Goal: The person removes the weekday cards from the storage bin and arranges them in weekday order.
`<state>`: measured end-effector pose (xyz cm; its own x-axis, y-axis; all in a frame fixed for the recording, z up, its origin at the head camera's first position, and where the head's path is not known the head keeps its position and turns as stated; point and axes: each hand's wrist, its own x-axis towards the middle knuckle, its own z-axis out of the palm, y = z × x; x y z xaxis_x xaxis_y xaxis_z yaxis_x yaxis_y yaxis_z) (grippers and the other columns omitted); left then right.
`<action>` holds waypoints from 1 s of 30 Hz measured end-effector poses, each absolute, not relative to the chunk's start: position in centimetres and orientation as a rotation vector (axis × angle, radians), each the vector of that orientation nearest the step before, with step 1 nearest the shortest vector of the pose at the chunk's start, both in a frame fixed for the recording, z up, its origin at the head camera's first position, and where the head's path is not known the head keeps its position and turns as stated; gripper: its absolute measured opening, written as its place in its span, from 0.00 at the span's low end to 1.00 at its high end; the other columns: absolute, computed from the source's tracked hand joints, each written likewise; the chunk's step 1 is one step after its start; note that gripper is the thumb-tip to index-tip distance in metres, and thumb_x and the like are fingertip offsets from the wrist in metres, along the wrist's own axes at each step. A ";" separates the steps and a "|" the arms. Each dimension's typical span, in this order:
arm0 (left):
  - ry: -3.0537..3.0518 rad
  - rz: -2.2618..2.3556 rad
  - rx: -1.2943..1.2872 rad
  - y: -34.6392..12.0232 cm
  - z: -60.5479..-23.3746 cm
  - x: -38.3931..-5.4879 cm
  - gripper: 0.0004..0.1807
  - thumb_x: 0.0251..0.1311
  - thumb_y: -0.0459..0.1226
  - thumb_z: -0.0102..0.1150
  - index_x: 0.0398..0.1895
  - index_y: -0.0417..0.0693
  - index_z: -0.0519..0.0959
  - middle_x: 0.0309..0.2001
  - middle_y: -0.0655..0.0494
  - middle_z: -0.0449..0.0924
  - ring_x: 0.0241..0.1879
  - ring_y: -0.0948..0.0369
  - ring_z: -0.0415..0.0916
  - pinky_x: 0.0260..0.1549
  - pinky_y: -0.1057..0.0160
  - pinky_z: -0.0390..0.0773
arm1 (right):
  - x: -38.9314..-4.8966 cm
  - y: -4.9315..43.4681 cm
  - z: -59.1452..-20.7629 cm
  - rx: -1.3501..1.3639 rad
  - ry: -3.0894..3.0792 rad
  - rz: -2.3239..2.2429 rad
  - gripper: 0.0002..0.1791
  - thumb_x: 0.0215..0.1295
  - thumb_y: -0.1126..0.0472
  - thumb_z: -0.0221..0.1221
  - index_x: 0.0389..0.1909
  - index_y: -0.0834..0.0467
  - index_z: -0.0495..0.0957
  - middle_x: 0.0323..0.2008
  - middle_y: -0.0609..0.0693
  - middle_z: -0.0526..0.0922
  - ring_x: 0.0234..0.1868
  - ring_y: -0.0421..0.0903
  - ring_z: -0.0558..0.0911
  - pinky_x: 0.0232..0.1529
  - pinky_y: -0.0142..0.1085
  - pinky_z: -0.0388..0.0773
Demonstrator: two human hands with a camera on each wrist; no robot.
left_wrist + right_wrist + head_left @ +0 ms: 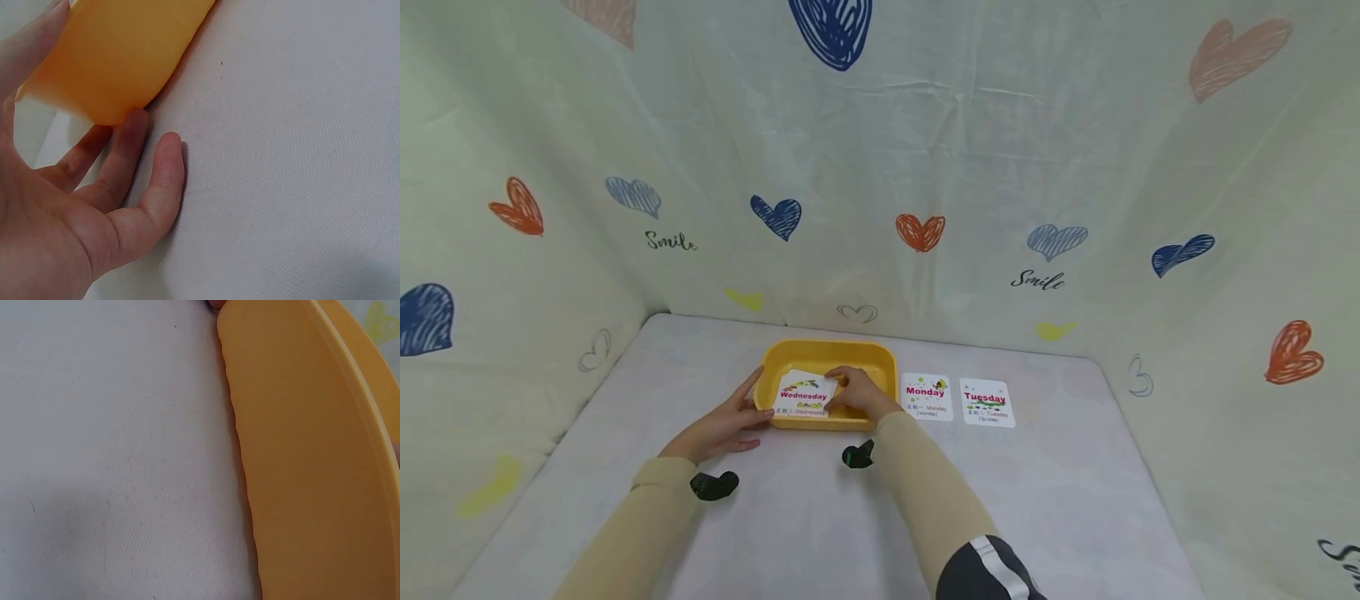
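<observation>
A shallow yellow tray (pixel 880 367) stands on the white table, with a white card printed "Wednesday" (pixel 801 396) in its left part. My left hand (pixel 722 427) holds the tray's left end, its thumb over the rim; in the left wrist view the left hand (pixel 69 212) has fingers against the tray's outer wall (pixel 137 50). Reaching into the tray, my right hand (pixel 861 393) holds the Wednesday card at its right edge between thumb and fingers. The right wrist view shows mostly the tray's outer wall (pixel 306 456), and the right hand's grip is hidden there.
To the right of the tray, a "Monday" card (pixel 927 397) and a "Tuesday" card (pixel 987 403) lie face up side by side on the table (pixel 1075 500). A curtain with printed hearts (pixel 970 167) surrounds the table at the back and sides.
</observation>
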<state>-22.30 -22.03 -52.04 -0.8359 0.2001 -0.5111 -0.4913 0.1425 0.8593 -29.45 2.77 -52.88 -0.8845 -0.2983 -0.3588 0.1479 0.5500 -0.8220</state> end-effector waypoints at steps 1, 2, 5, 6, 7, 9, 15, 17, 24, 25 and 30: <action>1.909 1.744 -0.279 -22.0 -52.1 -22.3 0.51 0.66 0.41 0.60 0.76 0.81 0.34 0.70 0.37 0.46 0.62 0.40 0.64 0.49 0.44 0.77 | -29.5 2.8 -52.9 -0.122 2.333 -1.281 0.30 0.52 0.63 0.73 0.57 0.47 0.78 0.54 0.52 0.72 0.51 0.51 0.69 0.60 0.44 0.69; 1.911 1.741 -0.275 -21.9 -52.1 -22.2 0.51 0.67 0.41 0.59 0.76 0.81 0.33 0.70 0.37 0.46 0.62 0.40 0.64 0.49 0.44 0.77 | -29.5 2.8 -53.0 -0.123 2.340 -1.268 0.30 0.52 0.62 0.73 0.58 0.46 0.78 0.54 0.52 0.72 0.51 0.51 0.69 0.61 0.44 0.68; 1.913 1.738 -0.278 -21.8 -52.1 -22.1 0.51 0.67 0.41 0.59 0.76 0.81 0.33 0.70 0.37 0.47 0.62 0.41 0.65 0.49 0.44 0.77 | -29.5 2.7 -53.2 -0.125 2.374 -1.216 0.31 0.52 0.61 0.73 0.58 0.45 0.77 0.55 0.51 0.71 0.52 0.50 0.69 0.62 0.44 0.67; 1.912 1.739 -0.281 -21.8 -52.1 -22.1 0.50 0.67 0.41 0.59 0.76 0.81 0.33 0.70 0.37 0.47 0.62 0.41 0.65 0.49 0.44 0.77 | -29.5 2.7 -53.2 -0.131 2.388 -1.201 0.31 0.52 0.61 0.73 0.58 0.45 0.77 0.55 0.51 0.71 0.52 0.50 0.68 0.62 0.44 0.66; 1.912 1.738 -0.277 -21.8 -52.1 -22.1 0.50 0.67 0.41 0.59 0.76 0.81 0.33 0.70 0.37 0.46 0.61 0.41 0.65 0.48 0.45 0.77 | -29.5 2.7 -53.3 -0.133 2.399 -1.189 0.31 0.52 0.61 0.73 0.59 0.46 0.77 0.55 0.51 0.71 0.52 0.50 0.68 0.62 0.44 0.66; 1.911 1.740 -0.269 -21.8 -52.1 -22.1 0.50 0.67 0.41 0.59 0.76 0.81 0.33 0.70 0.37 0.46 0.61 0.41 0.65 0.48 0.45 0.77 | -29.6 2.6 -53.4 -0.143 2.416 -1.167 0.32 0.52 0.61 0.73 0.59 0.46 0.76 0.56 0.52 0.71 0.53 0.49 0.68 0.63 0.44 0.66; 1.904 1.749 -0.259 -21.9 -52.1 -22.1 0.50 0.67 0.40 0.59 0.76 0.81 0.34 0.70 0.37 0.46 0.61 0.41 0.65 0.48 0.44 0.77 | -30.0 2.5 -53.7 -0.118 2.427 -1.136 0.33 0.51 0.61 0.74 0.60 0.46 0.76 0.54 0.50 0.71 0.52 0.48 0.69 0.63 0.44 0.67; 1.905 1.750 -0.262 -21.8 -52.1 -22.1 0.50 0.67 0.40 0.59 0.76 0.81 0.34 0.70 0.37 0.45 0.61 0.41 0.65 0.49 0.44 0.77 | -30.2 2.5 -53.8 -0.110 2.430 -1.134 0.33 0.51 0.61 0.74 0.60 0.46 0.76 0.51 0.49 0.71 0.51 0.48 0.69 0.62 0.44 0.67; 1.905 1.748 -0.254 -21.9 -52.0 -22.2 0.50 0.67 0.40 0.59 0.76 0.81 0.33 0.71 0.37 0.44 0.61 0.42 0.65 0.48 0.45 0.78 | -30.9 2.5 -54.4 -0.079 2.408 -1.161 0.33 0.49 0.63 0.74 0.58 0.48 0.76 0.49 0.47 0.71 0.49 0.48 0.69 0.61 0.43 0.68; 1.905 1.748 -0.253 -21.9 -52.0 -22.2 0.50 0.67 0.40 0.58 0.76 0.81 0.33 0.70 0.37 0.45 0.61 0.42 0.65 0.48 0.46 0.78 | -30.9 2.5 -54.5 -0.077 2.408 -1.163 0.32 0.50 0.63 0.74 0.58 0.48 0.76 0.48 0.47 0.71 0.49 0.48 0.69 0.61 0.43 0.68; 1.920 1.733 -0.263 -21.9 -51.9 -22.1 0.50 0.67 0.40 0.59 0.76 0.81 0.34 0.70 0.38 0.46 0.59 0.44 0.67 0.48 0.47 0.78 | -30.5 2.7 -54.1 -0.091 2.390 -1.221 0.31 0.51 0.66 0.73 0.57 0.50 0.74 0.48 0.48 0.71 0.50 0.49 0.69 0.60 0.42 0.69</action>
